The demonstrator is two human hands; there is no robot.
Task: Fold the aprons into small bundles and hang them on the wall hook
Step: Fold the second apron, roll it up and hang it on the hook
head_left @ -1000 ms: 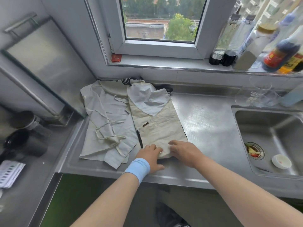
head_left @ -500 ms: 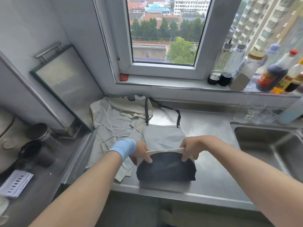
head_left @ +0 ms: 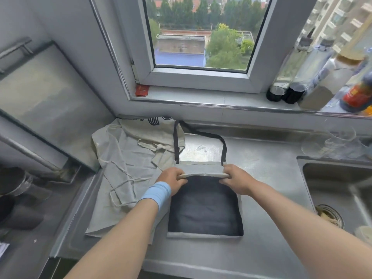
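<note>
Dark grey cloth apron [head_left: 205,208] lay mid stainless-steel table [head_left: 271,178], cream cloth apron [head_left: 128,154] at its 9 o'clock; left hand [head_left: 171,179] and right hand [head_left: 235,179] each pinched its doubled 12 o'clock edge in curled fingers; fold seemed best laid square, corners matched, black neck strap [head_left: 201,134] kept free.

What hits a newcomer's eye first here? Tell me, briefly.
The left hand and right hand grip the folded far edge of a dark grey cloth apron with pale trim at the middle of the steel counter. A crumpled beige cloth apron lies spread to its left, and condiment bottles crowd the window sill at right.
</note>
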